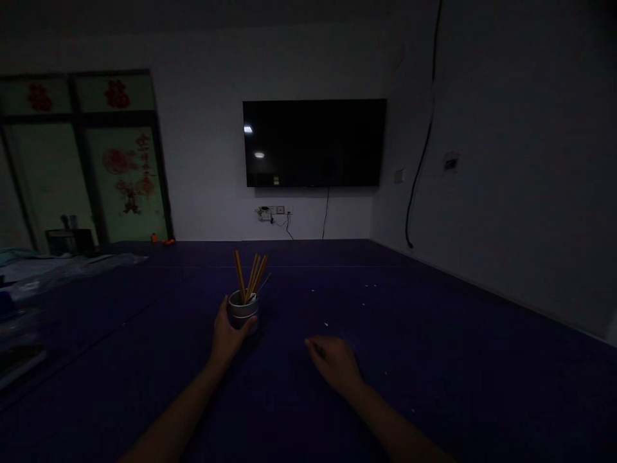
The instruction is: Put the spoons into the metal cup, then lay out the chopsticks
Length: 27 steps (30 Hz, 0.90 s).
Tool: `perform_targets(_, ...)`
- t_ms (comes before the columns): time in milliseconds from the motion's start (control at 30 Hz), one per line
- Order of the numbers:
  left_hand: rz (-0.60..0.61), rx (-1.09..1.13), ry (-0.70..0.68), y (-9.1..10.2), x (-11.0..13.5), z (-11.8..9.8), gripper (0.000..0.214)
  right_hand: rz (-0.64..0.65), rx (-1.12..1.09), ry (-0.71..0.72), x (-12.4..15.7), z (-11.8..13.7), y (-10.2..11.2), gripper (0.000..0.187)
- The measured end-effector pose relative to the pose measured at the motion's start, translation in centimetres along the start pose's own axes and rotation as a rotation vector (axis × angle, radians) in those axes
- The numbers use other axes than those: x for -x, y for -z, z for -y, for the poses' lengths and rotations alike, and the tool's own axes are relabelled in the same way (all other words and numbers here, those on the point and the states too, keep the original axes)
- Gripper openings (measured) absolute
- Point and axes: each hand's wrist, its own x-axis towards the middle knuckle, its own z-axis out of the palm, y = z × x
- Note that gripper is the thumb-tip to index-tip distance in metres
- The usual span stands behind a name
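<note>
My left hand is wrapped round a small grey cup, thumb at its near right side. Several thin brown sticks, perhaps chopsticks or pencils, lean out of the cup at different angles, along with a thinner pale piece. To the right and nearer to me, my right hand is closed just over the dark purple table, its fingers curled in towards the thumb. Whether anything is in those fingers is hidden by the hand and the dim light. A tiny white scrap lies just beyond it.
More white specks dot the surface to the right. Clear plastic sheeting and a dark flat object lie at the left. Small orange items sit at the far edge. A wall borders the right side.
</note>
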Motion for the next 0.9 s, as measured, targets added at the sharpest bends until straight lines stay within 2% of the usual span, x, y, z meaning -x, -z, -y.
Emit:
perform_targets(233,-0.01,-0.11,-0.057,0.4,0.4,-1.2,0.094,-0.053,0.053,-0.011,-0.1,-0.3,0.0,0.045)
perform_targets(500,-0.125,-0.216,-0.134,1.0,1.0,-3.6,0.095,-0.074,0.075,0.0,0.4,-0.3,0.4,0.045)
perform_targets(633,-0.169,-0.186,-0.088,1.4,-1.1,-4.9,0.097,-0.102,0.076,-0.013,0.1,-0.1,0.4,0.049)
perform_targets(800,-0.171,-0.039,0.1,0.6,-5.5,-7.1,0.104,-0.13,0.07,-0.024,-1.5,-0.6,-0.4,0.059)
perform_targets(900,-0.031,0.093,0.263,0.1,-7.8,-8.3,0.108,-0.177,0.064,-0.055,-2.4,-1.4,-1.1,0.061)
